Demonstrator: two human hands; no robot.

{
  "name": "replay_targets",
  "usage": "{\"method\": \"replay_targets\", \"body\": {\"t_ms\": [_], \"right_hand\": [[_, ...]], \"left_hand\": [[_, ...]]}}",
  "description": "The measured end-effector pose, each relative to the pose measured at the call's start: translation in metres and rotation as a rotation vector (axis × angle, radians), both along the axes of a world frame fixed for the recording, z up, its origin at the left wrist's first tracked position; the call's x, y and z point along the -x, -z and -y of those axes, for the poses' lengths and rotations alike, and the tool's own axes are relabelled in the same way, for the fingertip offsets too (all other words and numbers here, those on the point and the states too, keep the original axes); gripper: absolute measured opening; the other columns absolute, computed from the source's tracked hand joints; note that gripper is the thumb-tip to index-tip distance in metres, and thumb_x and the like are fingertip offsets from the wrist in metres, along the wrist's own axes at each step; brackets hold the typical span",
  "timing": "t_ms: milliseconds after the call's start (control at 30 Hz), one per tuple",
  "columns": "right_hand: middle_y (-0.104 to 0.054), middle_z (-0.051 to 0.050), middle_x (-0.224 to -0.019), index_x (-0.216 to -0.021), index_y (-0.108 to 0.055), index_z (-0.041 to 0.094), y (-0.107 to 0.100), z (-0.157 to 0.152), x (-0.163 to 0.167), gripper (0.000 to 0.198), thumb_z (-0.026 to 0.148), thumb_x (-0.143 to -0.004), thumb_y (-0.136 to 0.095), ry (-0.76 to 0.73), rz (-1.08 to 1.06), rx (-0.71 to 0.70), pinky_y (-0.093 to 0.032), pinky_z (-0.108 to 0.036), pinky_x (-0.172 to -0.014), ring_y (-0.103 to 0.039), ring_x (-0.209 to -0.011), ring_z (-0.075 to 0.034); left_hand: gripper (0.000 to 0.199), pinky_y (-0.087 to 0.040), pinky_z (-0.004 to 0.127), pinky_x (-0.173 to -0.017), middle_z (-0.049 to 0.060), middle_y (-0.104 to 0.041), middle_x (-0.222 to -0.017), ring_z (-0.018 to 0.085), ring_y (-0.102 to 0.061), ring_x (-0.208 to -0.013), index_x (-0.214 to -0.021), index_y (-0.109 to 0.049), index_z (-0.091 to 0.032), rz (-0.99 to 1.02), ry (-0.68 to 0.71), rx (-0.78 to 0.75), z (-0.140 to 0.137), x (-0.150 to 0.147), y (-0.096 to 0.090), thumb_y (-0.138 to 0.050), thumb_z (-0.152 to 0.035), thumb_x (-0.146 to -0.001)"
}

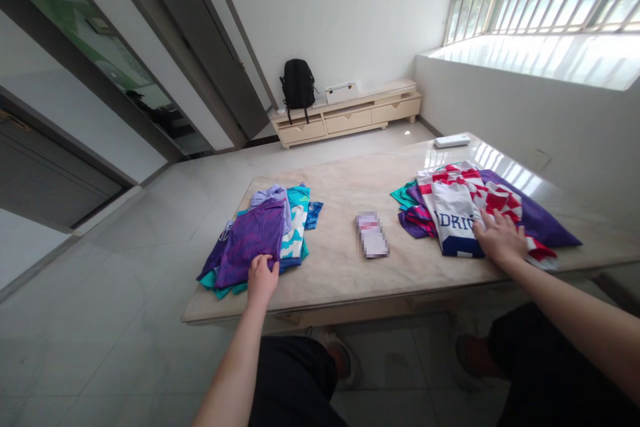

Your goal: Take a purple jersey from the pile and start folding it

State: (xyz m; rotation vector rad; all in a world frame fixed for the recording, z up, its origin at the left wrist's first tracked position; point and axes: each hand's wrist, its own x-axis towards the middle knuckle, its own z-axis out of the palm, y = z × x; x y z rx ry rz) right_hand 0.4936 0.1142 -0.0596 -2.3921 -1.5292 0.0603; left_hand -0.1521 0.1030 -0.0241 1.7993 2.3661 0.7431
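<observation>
The left hand [262, 278] lies on the near edge of the purple shirt [253, 240] that tops the left pile [299, 223]; its grip looks closed on the hem, though the fingers are hidden under the knuckles, so I cannot be sure it pinches cloth rather than merely presses it. The right hand [500, 239] lies flat with fingers spread on the red-and-white shirt [457, 210], grasping nothing; that shirt tops the right pile [530, 213], where a darker purple piece and teal edges stick out beneath it. Both piles sit on the pale stone worktop [350, 267], well apart, with a small blurred packet [373, 235] between them and a white remote [451, 141] at the far edge. Against the far wall a low cabinet [350, 117] carries a black backpack [299, 90].

Risks, as I judge them: the left pile lies near the worktop's front corner and its lower layers fan out unevenly; a tug on the top shirt could drag the slick fabric beneath it over the edge to the floor. On the right the near corner of the shirt overhangs the front edge; a sideways sweep of the flat hand could push it off or rumple the layers. A wide reach between piles could knock the packet.
</observation>
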Motion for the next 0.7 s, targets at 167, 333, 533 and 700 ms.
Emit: {"method": "replay_targets", "body": {"t_ms": [167, 333, 533, 700], "right_hand": [[-0.038, -0.021, -0.158, -0.154, -0.044, 0.018, 0.0, 0.001, 0.003, 0.066, 0.051, -0.099, -0.028, 0.019, -0.005, -0.039, -0.021, -0.057, -0.115, -0.031, -0.146, -0.036], [-0.039, -0.02, -0.158, -0.153, -0.046, 0.018, -0.001, 0.0, 0.004, 0.064, 0.049, -0.099, -0.028, 0.023, -0.01, -0.053, -0.022, -0.055, -0.116, -0.032, -0.145, -0.035], [-0.039, -0.018, -0.159, -0.153, -0.046, 0.018, -0.002, 0.002, 0.006, 0.064, 0.049, -0.1, -0.026, 0.021, -0.034, -0.066, -0.02, -0.055, -0.117, -0.032, -0.146, -0.035], [-0.03, -0.025, -0.161, -0.15, -0.047, 0.009, -0.029, -0.003, 0.034, 0.066, 0.046, -0.096, -0.036, 0.08, -0.151, -0.159, -0.015, -0.063, -0.118, -0.023, -0.149, -0.043]], "left_hand": [[0.039, -0.043, 0.051, -0.105, 0.019, -0.061, -0.115, 0.038, -0.056, -0.118, -0.101, -0.065, -0.014, -0.076, -0.014, -0.014, -0.007, -0.005, -0.005, -0.064, -0.046, -0.08], [0.019, -0.045, 0.045, -0.099, 0.015, -0.063, -0.105, 0.032, -0.06, -0.104, -0.083, -0.065, -0.017, -0.089, -0.025, -0.024, -0.003, -0.004, -0.008, -0.055, -0.033, -0.085], [0.019, -0.047, 0.039, -0.095, 0.013, -0.067, -0.096, 0.029, -0.063, -0.097, -0.07, -0.063, -0.02, -0.007, -0.03, -0.041, 0.0, 0.0, -0.021, -0.057, -0.033, -0.082], [0.02, -0.051, 0.043, -0.082, 0.012, -0.067, -0.075, 0.031, -0.065, -0.081, -0.061, -0.058, -0.021, 0.115, -0.156, -0.061, 0.002, 0.009, -0.044, -0.062, -0.034, -0.076]]}}
